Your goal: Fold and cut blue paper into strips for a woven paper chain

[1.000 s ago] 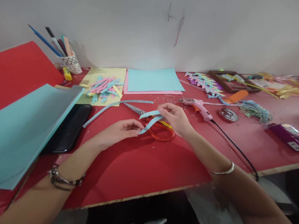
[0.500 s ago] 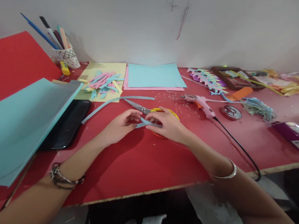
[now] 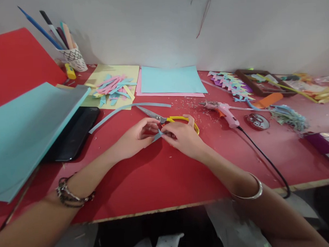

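Between both hands is a short blue paper strip (image 3: 157, 135), folded or crossed over itself. My left hand (image 3: 139, 138) pinches its left part with thumb and fingers. Its other part is gripped by my right hand (image 3: 182, 137), whose fingers hide much of it. Just beyond the hands lie scissors (image 3: 153, 116) with yellow handles, blades pointing left; the right hand partly covers them. A longer blue paper strip (image 3: 121, 109) curves across the red table (image 3: 145, 185) behind the left hand.
At left are a black phone (image 3: 73, 137), blue sheets (image 3: 32, 131) and a pen cup (image 3: 74, 58). Cut paper pieces (image 3: 114, 87) lie on yellow paper, beside a blue sheet (image 3: 171, 80). To the right sit a pink glue gun (image 3: 225, 112) with its cord, a folded-paper chain (image 3: 230, 85) and a brown tray (image 3: 260, 93).
My right hand has drawn its end of the strip closer to the left hand, fingers now nearly meeting. More of the yellow scissor handles shows. The view has shifted slightly.
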